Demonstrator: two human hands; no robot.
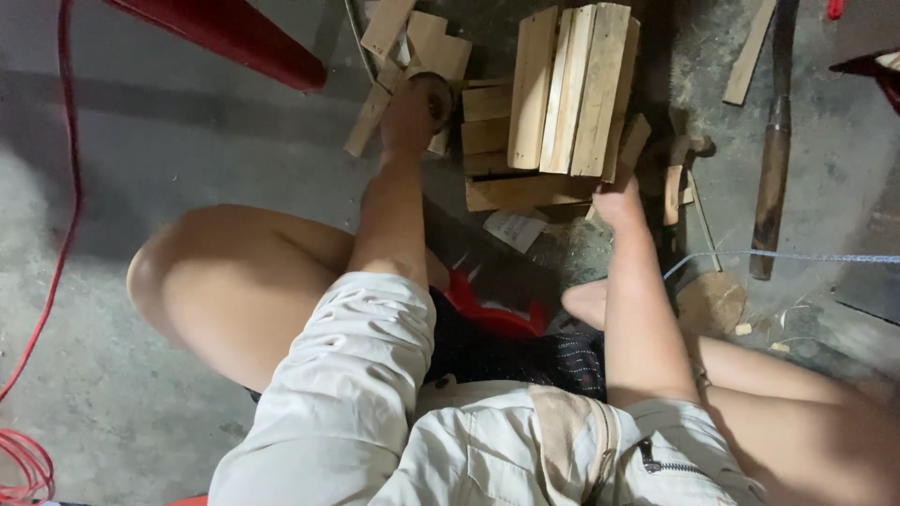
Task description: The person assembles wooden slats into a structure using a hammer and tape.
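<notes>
Nearest you: pale sleeves, bare knees spread wide, and a red stool showing between them. You are seated low over a grey concrete floor.

Open room: the floor to your left is bare out to a red cable that runs along the left edge and coils at the bottom corner. A red leg of some furniture slants in at the top left. To your right the floor is more crowded: a thin blue cord crosses it, a round wooden offcut lies just below the cord, and a long dark-handled tool lies lengthwise, well apart from your hands.

Right hand: it rests against the lower right edge of the stacked wood blocks. Fingers are tucked under or behind the wood; how far open it is cannot be told. A scrap of paper lies on the floor just left of the wrist.

Left hand: reached further out, closed around a small round dark-rimmed object; what it is cannot be made out. It sits over loose wood slats, just left of the block stack.

Furthest: the stack's upright planks stand side by side, leaning slightly, on flat pieces below.
</notes>
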